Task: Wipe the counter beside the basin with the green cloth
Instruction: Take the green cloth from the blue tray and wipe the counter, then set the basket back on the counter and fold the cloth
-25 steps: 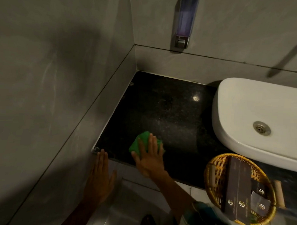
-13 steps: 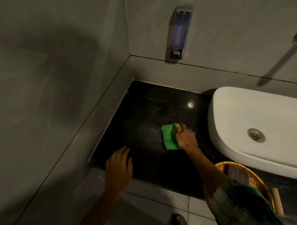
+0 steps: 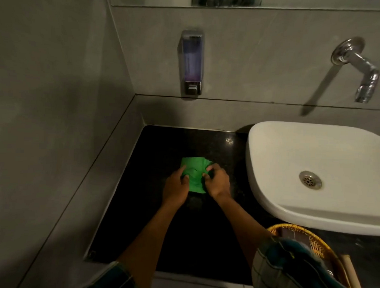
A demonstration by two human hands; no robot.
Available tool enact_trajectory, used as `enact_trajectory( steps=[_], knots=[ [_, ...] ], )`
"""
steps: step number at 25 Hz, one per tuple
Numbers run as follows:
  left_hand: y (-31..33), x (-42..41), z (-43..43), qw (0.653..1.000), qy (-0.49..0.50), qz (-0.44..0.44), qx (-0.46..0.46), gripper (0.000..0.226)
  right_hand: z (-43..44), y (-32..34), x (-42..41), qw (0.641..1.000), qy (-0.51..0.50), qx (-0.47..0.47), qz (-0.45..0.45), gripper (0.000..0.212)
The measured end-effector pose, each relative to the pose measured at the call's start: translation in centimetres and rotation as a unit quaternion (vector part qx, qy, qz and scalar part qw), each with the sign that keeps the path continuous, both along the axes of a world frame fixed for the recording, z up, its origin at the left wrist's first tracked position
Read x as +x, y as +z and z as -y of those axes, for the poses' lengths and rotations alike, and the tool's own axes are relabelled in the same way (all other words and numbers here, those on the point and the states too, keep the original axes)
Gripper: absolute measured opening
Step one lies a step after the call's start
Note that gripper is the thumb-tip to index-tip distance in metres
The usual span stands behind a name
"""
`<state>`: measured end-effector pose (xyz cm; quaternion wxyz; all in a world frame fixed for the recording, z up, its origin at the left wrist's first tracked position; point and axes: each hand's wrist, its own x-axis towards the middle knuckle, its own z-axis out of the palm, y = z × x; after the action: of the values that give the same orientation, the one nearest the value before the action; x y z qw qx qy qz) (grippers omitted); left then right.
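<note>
Two hands (image 3: 196, 185) on one green cloth (image 3: 193, 173)

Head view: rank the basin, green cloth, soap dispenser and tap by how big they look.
1. basin, by far the largest
2. soap dispenser
3. tap and green cloth look alike; hands cover part of the cloth, so no ranking.

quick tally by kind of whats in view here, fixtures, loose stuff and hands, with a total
Wall and counter fixtures: 3, the soap dispenser, the tap and the white basin
Cloths: 1, the green cloth on the black counter
Baskets: 1, the wicker basket in front of the basin
Hands: 2, left hand and right hand, both on the cloth
Total: 7
</note>
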<state>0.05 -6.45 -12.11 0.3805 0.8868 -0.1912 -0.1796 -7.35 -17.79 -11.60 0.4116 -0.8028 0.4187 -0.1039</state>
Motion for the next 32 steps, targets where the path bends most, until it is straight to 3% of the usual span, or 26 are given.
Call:
enact_trajectory(
  steps=[2, 4, 6, 9, 11, 13, 15, 18, 19, 22, 26, 32],
  knots=[
    [-0.1, 0.4, 0.1, 0.988, -0.043, 0.042, 0.144, 0.038, 0.6, -0.2, 0.4, 0.991, 0.085, -0.041, -0.098, 0.03],
    [0.2, -1.0, -0.6, 0.977, -0.041, 0.04, 0.204, 0.04, 0.1, 0.7, -0.4, 0.975, 0.157, -0.066, -0.141, 0.04],
    [1.2, -3.7, -1.2, 0.983, -0.024, 0.066, 0.169, 0.041, -0.6, 2.4, -2.7, 0.976, 0.182, -0.07, -0.096, 0.047],
    [2.8, -9.6, -2.0, 0.987, -0.087, 0.118, 0.059, 0.039, -1.2, 5.5, -10.0, 0.978, 0.196, -0.069, 0.018, 0.041],
    [3.5, -13.8, -2.6, 0.992, -0.117, 0.053, 0.004, 0.033, -0.7, 7.1, -16.6, 0.976, 0.182, -0.086, 0.078, 0.035],
    [4.1, -18.0, -3.0, 0.991, -0.128, -0.028, 0.003, 0.03, 1.3, 8.4, -23.3, 0.98, 0.132, -0.118, 0.097, 0.026],
    [4.8, -23.7, -0.9, 0.99, -0.119, -0.071, 0.014, 0.031, 5.8, 8.7, -31.5, 0.987, 0.083, -0.134, 0.039, 0.018],
    [4.7, -25.0, -0.2, 0.993, -0.09, -0.08, 0.014, 0.034, 9.1, 7.1, -35.6, 0.987, 0.031, -0.092, -0.125, 0.013],
    [4.5, -24.9, -0.4, 0.993, -0.085, -0.086, 0.016, 0.036, 8.9, 6.4, -36.1, 0.985, 0.037, -0.057, -0.16, 0.02],
    [4.2, -25.7, -0.5, 0.992, -0.063, -0.106, 0.016, 0.04, 8.0, 4.9, -37.0, 0.987, 0.036, 0.079, -0.137, 0.035],
    [4.5, -23.8, -2.7, 0.994, 0.029, -0.101, -0.019, 0.037, 7.0, 4.6, -34.1, 0.984, 0.059, 0.14, -0.092, 0.054],
    [5.2, -12.2, -11.5, 0.991, 0.124, 0.035, 0.028, 0.027, -1.4, 5.0, -20.1, 0.968, 0.137, 0.203, -0.054, 0.048]
  ],
)
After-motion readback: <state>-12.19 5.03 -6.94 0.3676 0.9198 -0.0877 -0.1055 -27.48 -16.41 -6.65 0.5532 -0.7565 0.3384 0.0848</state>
